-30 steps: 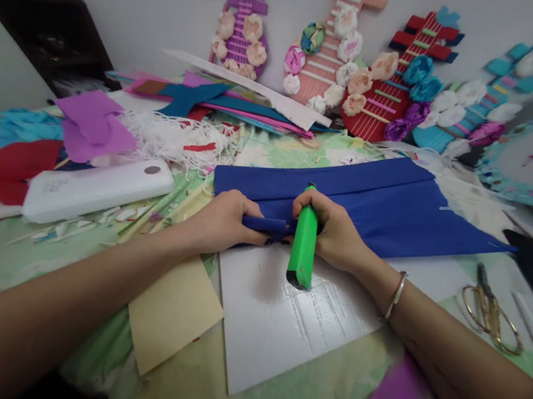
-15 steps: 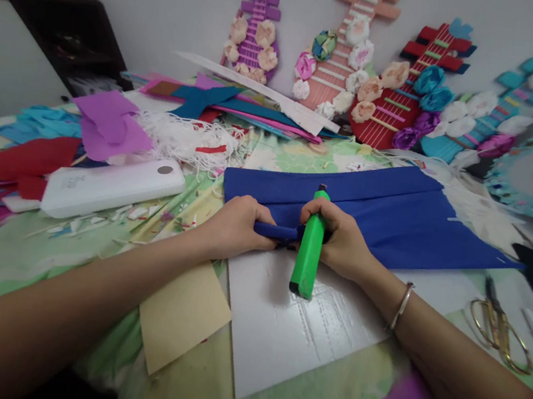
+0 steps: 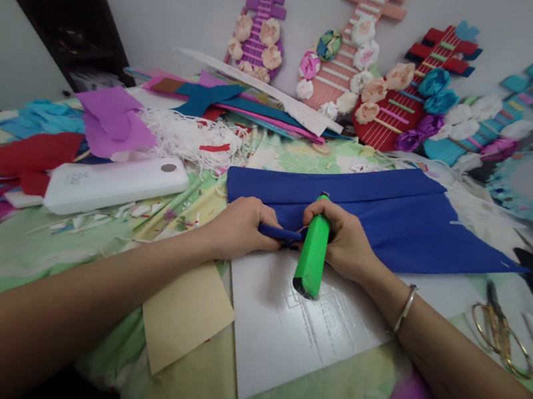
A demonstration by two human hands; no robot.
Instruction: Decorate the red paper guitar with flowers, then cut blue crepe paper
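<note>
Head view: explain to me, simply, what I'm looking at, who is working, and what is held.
No machine here: these are a person's own two bare hands, seen by a camera worn on the head, looking forward and down. The left hand holds a narrow blue strip. The right hand grips a green tool; its exact kind is hard to tell. A wide blue sheet spreads beyond them; nearer lie a white board and a cream card. Gold-handled scissors lie to the right; white string and a long white object lie to the left.
</note>
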